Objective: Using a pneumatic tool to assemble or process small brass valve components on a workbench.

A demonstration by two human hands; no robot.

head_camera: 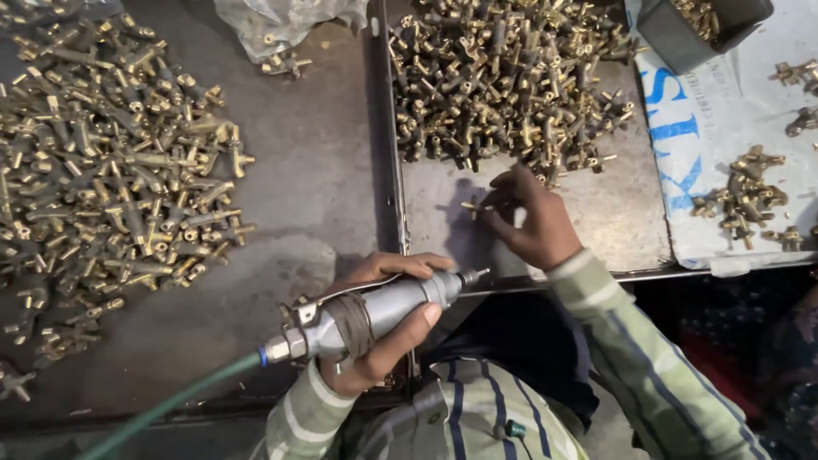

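1. Brass-gold fittings (111, 162), heaped at 9 o'clock on dull grey metal table (315, 170).
2. Same brass-gold in second heap (503, 77) at 12 o'clock.
3. Silver-grey air tool (375, 311), dark band round middle.
4. Green hose (170, 400) toward 7 o'clock.
5. Pale green sleeve (648, 358), white and navy stripes.
6. White sack (733, 136) at 2 o'clock, blue print.
7. Dark grey bin (690, 34) at 1 o'clock.

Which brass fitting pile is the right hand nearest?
The right hand is nearest the dense pile at top centre, its fingers just below that pile's lower edge. The big left pile and the small cluster on white sheet lie farther.
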